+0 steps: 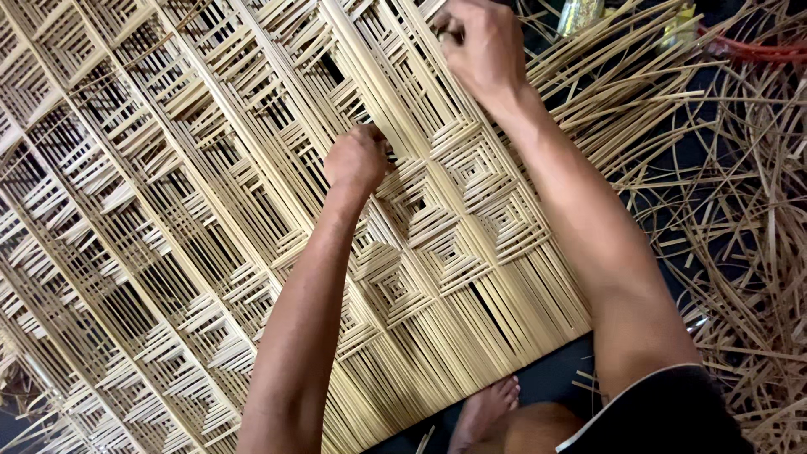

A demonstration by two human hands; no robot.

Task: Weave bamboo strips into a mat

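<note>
Fingers of the left hand pinch a strip in the woven bamboo mat, steadying the weave, while the right hand, at one o'clock, clenches long strips.

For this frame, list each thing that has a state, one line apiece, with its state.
Woven strip mat: lying flat, partly woven, near edge unfinished with loose strip ends.
Left hand: closed, pinching strips on the mat.
Right hand: closed around strips at the mat's far part.
Loose strips: scattered in a tangle beside the mat.
Bare foot: resting at the mat's near edge.
</note>
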